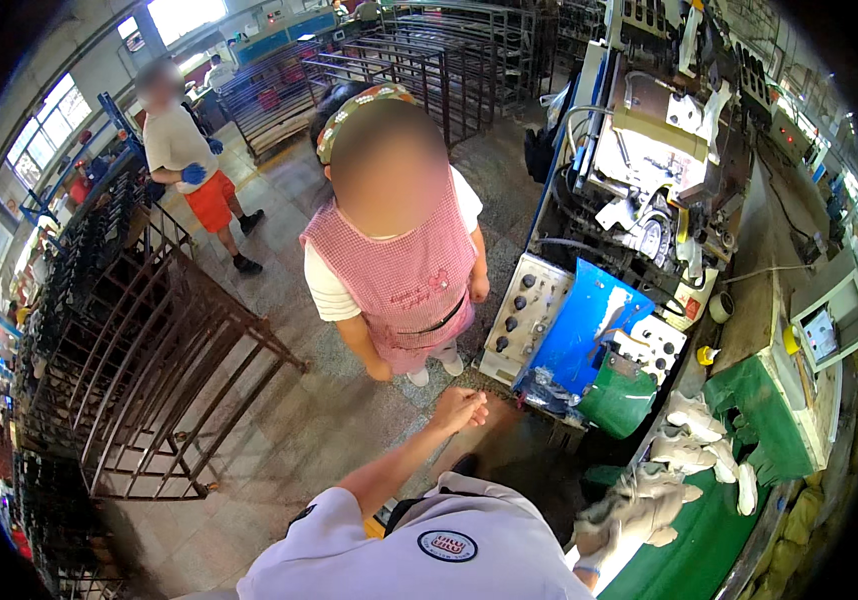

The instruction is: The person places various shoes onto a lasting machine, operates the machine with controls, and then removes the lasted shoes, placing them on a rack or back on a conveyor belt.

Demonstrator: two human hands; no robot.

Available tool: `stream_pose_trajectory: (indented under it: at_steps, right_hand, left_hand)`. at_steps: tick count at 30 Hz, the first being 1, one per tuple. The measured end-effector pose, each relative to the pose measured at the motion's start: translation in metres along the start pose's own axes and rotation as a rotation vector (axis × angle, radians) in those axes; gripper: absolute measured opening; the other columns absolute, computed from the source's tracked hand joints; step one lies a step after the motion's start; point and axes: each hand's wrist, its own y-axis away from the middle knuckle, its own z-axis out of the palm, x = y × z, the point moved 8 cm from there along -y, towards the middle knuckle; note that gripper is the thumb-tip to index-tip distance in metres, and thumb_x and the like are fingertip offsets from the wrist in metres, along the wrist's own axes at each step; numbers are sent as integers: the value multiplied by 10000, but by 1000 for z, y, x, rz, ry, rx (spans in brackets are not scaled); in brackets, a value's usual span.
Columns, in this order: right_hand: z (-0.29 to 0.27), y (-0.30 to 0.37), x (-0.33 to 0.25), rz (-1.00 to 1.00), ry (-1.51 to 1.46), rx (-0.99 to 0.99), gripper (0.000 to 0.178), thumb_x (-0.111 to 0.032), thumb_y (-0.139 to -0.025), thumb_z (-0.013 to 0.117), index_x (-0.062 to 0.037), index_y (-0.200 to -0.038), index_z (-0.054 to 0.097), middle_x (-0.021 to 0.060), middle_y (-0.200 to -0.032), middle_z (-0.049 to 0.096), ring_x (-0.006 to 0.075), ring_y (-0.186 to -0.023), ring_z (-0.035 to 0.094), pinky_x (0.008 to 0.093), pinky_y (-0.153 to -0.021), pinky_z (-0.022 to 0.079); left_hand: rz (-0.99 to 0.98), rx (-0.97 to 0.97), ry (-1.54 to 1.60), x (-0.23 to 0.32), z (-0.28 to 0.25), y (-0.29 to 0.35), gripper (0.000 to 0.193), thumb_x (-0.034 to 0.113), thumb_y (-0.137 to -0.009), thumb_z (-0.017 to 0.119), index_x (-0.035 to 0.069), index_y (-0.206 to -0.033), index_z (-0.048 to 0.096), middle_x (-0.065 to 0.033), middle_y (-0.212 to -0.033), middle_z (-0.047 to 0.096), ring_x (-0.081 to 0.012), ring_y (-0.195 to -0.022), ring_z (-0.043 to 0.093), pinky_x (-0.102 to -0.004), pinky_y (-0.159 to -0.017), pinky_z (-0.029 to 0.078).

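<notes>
My left hand (461, 408) is bare and reaches forward in front of my body. Its fingers are curled in, and I cannot make out whether anything is in them. At the lower right, my right hand (637, 515) wears a beige work glove, its fingers apart over the green bench top (684, 562). Just beyond it lie several off-white cloth gloves (694, 440), crumpled together. A person in a pink checked apron (399, 260) stands facing me, both arms hanging down, beyond my left hand.
To the right stands a machine with a knobbed control panel (524, 315), a blue cover (584, 325) and a green guard (617, 395). Brown metal racks (179, 370) fill the left side. Another person in orange shorts (212, 200) stands farther back.
</notes>
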Motion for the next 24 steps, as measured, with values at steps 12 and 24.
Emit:
stream_pose_trajectory:
  at_steps: [12,24]
  right_hand:
    - [-32,42,8,62,247,662,552,-423,-971,628,-71,-1391,562,146,-1236,654,284,-913,676,426,-664,568]
    - [-12,13,19,141,418,623,489,-377,-965,648,-61,-1332,580,138,-1149,656,276,-851,671,431,-634,561]
  left_hand:
    - [787,287,-663,164,89,5,201,215,-1010,632,27,-978,698,-106,-790,704,-251,-708,696,-375,-648,536]
    - [1127,384,-819,202,151,-7,312,131,-920,660,43,-1213,602,-158,-1165,664,-372,-1025,661,-486,-838,539]
